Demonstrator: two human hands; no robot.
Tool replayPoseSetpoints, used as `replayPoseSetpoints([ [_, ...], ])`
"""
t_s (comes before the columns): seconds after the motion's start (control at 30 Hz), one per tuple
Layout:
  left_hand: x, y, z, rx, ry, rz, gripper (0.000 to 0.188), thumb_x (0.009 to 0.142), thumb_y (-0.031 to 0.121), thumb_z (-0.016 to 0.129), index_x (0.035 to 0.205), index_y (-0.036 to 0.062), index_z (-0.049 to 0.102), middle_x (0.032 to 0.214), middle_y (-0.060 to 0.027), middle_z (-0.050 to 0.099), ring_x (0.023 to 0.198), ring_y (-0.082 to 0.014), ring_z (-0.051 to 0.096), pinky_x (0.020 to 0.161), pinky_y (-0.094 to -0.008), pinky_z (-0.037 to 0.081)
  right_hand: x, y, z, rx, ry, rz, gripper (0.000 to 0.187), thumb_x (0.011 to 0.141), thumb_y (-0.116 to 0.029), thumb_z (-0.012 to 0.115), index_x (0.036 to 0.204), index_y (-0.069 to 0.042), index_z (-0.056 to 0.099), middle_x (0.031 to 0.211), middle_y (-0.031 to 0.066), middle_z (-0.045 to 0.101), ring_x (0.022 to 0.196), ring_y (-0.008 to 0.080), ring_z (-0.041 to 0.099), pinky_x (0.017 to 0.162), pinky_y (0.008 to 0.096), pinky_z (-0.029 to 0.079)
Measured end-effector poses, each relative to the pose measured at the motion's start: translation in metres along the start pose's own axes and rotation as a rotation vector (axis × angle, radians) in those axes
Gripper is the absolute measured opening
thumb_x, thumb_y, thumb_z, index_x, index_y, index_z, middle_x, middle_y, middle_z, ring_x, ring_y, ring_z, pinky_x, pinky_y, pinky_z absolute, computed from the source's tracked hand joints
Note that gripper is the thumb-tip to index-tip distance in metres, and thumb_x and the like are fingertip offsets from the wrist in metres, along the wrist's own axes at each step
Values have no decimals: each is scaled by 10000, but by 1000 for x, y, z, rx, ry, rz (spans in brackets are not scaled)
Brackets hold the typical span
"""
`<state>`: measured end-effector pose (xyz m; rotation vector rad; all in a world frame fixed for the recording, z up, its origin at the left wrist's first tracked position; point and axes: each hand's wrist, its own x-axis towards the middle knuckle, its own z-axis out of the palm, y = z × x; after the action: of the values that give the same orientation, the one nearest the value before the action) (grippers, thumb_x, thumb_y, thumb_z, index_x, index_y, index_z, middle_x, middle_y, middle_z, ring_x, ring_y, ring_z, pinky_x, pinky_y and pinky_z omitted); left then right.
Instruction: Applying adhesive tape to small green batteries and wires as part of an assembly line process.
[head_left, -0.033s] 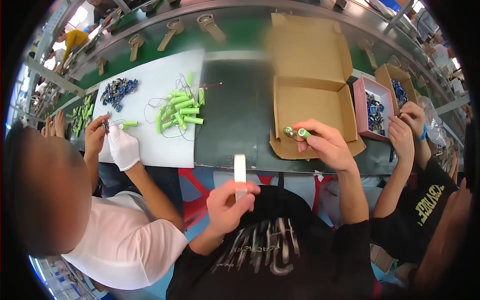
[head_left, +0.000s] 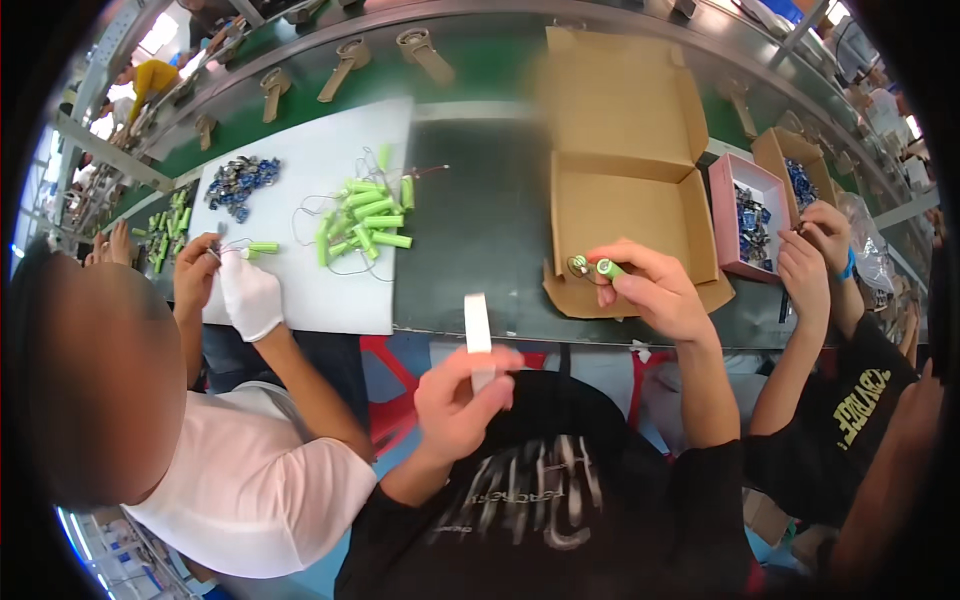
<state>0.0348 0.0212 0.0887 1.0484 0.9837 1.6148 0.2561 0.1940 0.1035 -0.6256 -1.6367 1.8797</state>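
Observation:
My left hand (head_left: 455, 400) is closed on a roll of white tape (head_left: 478, 322), seen edge-on in front of my chest, near the table's front edge. Between the thumb and fingers of my right hand (head_left: 655, 285) is a green cylindrical battery cell (head_left: 608, 269), its end turned up. A second small green-rimmed round piece (head_left: 577, 264), with a thin dark wire, shows beside it; how the two are joined is hard to see. Both lie over the front flap of an open cardboard box (head_left: 630, 210). A heap of green battery cells (head_left: 365, 218) with loose wires rests on a white sheet (head_left: 300, 300) to the left.
Blue and metallic small parts (head_left: 240, 185) are piled on the white sheet. A pink box (head_left: 745, 215) of similar parts stands right of the cardboard box. Co-workers sit close on both sides, a white-gloved hand (head_left: 250, 295) at left. A green conveyor (head_left: 490, 65) carries beige handheld pieces (head_left: 345, 65).
The tape roll in my left hand has tipped slightly to the left, and the fingers around it have shifted a little. My right hand stays on the battery cell.

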Motion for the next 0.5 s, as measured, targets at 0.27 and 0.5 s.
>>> replayPoseSetpoints([
  [0.27,74,-3,37,26,-52,-39,221,859,-50,582,1078,-27,565,1133,-140,619,754,-78,559,634,-223,471,12,-9,2,-589,348,-153,216,843,-4,603,1057,22,588,878,53,613,798,140,598,723,272,479],
  [0.5,118,-10,56,237,-120,71,269,801,50,636,1065,15,602,1104,-148,657,871,-214,649,778,-307,494,0,-18,2,-951,335,-467,197,770,27,665,958,1,616,847,121,618,750,230,617,681,292,489],
])
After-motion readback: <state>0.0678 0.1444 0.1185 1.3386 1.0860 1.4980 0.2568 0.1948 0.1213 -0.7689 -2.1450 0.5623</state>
